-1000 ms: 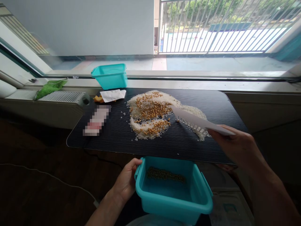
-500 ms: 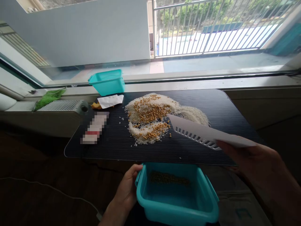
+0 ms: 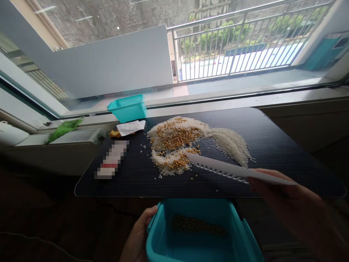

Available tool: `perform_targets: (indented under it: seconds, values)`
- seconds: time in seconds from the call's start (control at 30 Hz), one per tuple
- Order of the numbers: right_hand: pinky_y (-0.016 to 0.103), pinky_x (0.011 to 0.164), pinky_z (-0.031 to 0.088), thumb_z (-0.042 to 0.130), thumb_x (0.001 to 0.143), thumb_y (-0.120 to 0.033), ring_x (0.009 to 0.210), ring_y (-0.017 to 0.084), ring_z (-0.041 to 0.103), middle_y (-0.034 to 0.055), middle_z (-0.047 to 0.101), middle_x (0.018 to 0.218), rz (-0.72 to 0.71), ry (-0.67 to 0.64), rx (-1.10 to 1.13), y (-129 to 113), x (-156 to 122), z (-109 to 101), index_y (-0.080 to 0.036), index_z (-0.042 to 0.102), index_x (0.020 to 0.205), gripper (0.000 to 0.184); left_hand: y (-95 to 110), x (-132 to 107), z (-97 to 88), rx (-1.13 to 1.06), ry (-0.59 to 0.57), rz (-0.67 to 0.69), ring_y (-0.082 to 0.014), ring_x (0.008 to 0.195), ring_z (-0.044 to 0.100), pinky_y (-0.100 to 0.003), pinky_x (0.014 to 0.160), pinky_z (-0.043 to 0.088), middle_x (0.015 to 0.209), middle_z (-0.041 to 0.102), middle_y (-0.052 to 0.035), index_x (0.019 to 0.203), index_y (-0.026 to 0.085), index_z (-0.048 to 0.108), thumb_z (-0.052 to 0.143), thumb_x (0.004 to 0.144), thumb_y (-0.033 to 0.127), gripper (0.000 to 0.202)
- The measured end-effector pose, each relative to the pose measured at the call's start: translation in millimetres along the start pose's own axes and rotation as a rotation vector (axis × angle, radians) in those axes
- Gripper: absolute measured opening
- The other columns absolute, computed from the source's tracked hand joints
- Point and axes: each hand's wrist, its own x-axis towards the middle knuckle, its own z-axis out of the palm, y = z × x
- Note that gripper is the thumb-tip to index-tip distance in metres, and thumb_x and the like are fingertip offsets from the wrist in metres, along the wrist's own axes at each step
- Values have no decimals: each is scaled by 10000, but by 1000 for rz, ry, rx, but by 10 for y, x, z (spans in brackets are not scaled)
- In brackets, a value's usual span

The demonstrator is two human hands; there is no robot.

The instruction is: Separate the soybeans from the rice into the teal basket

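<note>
My right hand [image 3: 289, 203] is closed on a white slotted scraper [image 3: 218, 165], a thin flat piece with a row of slots along its near edge. Its tip reaches the right side of the small near heap of rice and yellow beans [image 3: 178, 160]. Behind that lies a larger mound of rice and beans [image 3: 177, 133], with a trail of mostly plain rice [image 3: 231, 143] to the right. My left hand [image 3: 140, 231] grips the left side of a turquoise tub [image 3: 240, 234] below the table edge. Small dark greenish grains [image 3: 197, 226] lie on its floor.
The dark table [image 3: 278, 145] stands against a window sill. At its back left are another turquoise tub [image 3: 129, 109], a white paper [image 3: 131, 127] and a blurred-out pale item [image 3: 113, 160]. A green cloth [image 3: 65, 129] lies on the radiator [image 3: 79, 136].
The scraper's tip has moved left and nearer, onto the small heap. Two loose beans now lie closer to the table's front edge. My view has tilted up, so the held tub appears lower.
</note>
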Motion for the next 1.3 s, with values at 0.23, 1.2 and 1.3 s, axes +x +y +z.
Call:
perform_targets:
  seconds: [0.23, 1.2, 1.3]
  values:
    - [256, 570, 551, 613, 721, -458, 594, 167, 676, -27, 737, 718, -91, -26, 54, -41, -72, 65, -274, 695, 785, 211, -6, -21, -60, -1, -41, 76, -126, 434, 556, -251, 542, 466, 462, 592, 13, 573, 164, 572, 610, 775, 211, 211]
    - [299, 475, 507, 712, 599, -451, 491, 200, 647, -46, 634, 463, 235, 197, 239, 4, 192, 277, -261, 660, 615, 197, -133, 64, 54, 15, -107, 48, -255, 679, 679, -378, 761, 495, 503, 620, -24, 622, 167, 615, 669, 714, 231, 124]
    - [279, 476, 502, 705, 629, -408, 475, 182, 634, -47, 628, 451, 276, 179, 281, -96, 59, 362, -254, 673, 600, 159, -128, 66, 59, 12, -121, 47, -269, 745, 685, -391, 802, 485, 577, 665, -43, 674, 152, 642, 654, 732, 237, 103]
